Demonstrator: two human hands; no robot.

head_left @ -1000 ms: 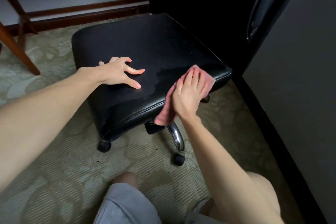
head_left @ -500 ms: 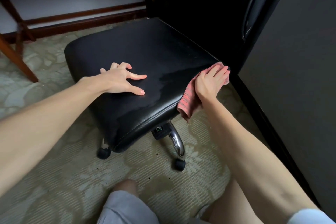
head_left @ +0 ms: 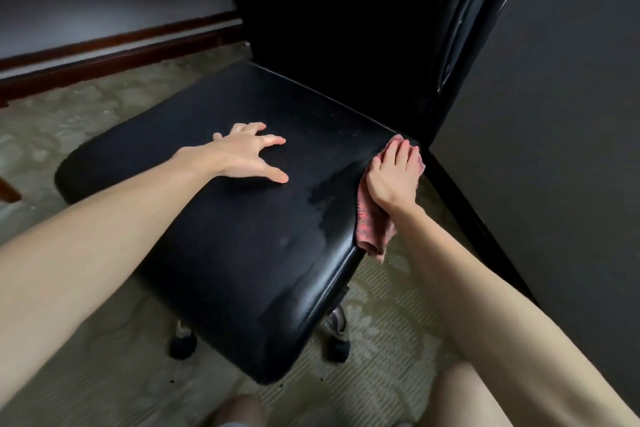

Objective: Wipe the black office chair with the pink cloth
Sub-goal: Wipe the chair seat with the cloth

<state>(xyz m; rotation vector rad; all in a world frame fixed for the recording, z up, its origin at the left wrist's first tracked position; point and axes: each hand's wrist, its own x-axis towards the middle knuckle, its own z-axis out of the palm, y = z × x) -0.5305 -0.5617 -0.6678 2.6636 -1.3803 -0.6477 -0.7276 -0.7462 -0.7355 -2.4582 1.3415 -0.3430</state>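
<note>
The black office chair (head_left: 242, 236) fills the middle of the head view, its seat glossy with a damp streak near the right side. My left hand (head_left: 251, 158) rests spread on top of the seat, fingers straight. My right hand (head_left: 393, 177) presses the pink cloth (head_left: 372, 225) flat against the seat's right edge, near the back corner where the seat meets the tall backrest (head_left: 346, 28). Part of the cloth hangs down below my wrist.
A dark wall or panel (head_left: 554, 149) stands close on the right of the chair. Patterned carpet (head_left: 86, 374) covers the floor. A wooden skirting board (head_left: 114, 55) runs along the back. Chair castors (head_left: 181, 345) show under the seat. My knee (head_left: 239, 409) is at the bottom.
My right hand has slid the cloth along the seat's right edge from the front corner toward the backrest. The left hand stayed on the seat. The camera moved closer.
</note>
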